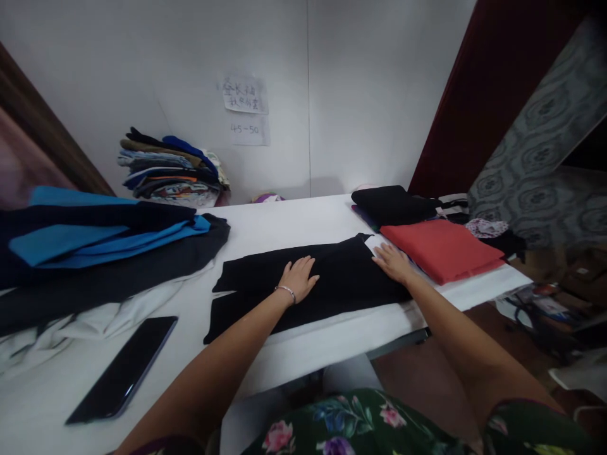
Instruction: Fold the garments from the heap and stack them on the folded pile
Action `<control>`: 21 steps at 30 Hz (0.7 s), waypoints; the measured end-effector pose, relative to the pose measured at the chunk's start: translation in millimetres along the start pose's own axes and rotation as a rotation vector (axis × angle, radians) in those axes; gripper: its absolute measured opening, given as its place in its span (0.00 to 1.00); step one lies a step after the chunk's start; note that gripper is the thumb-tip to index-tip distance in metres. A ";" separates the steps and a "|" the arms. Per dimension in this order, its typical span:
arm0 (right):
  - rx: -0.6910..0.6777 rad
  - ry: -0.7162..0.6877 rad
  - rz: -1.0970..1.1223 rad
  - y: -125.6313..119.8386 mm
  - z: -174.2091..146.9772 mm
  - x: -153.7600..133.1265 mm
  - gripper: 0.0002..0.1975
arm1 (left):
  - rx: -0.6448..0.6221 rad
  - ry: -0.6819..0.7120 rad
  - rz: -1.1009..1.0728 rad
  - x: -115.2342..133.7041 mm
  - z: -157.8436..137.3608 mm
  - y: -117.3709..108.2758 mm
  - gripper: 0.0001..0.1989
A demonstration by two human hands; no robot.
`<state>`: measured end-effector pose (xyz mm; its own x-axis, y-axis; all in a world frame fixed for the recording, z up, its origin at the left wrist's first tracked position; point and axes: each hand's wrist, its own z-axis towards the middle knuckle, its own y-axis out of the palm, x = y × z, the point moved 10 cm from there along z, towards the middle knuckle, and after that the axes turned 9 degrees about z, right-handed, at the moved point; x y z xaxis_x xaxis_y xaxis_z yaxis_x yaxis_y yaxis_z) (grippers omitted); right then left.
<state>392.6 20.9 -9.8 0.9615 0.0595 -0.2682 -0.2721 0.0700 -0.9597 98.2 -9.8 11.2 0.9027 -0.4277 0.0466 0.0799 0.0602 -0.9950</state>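
A black garment [346,278] lies folded lengthwise across the white table, with two narrow ends at its left. My left hand [298,279], with a bracelet at the wrist, rests flat on its middle, fingers spread. Over at the garment's right end, my right hand [392,262] lies open, palm down, its fingertips touching a small white patch [374,242] at the edge. Whether that patch is a label or part of the cloth, I cannot tell. Just beyond the right hand sits a folded red garment [443,249].
A black folded garment [391,202] lies behind the red one. To the left are a heap of blue and dark clothes [109,234] and a phone [126,370]. A tall stack of folded clothes [171,167] stands by the wall, near handwritten paper notes [246,95].
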 end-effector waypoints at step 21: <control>-0.026 -0.612 0.101 32.3 -41.2 -216.4 0.29 | -0.007 -0.175 -0.027 -26.6 -42.3 -14.8 0.29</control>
<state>177.3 -30.8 13.7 0.7324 0.6255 -0.2690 -0.3522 0.0099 -0.9359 55.1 -37.5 20.9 0.9602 -0.2655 0.0872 0.1026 0.0445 -0.9937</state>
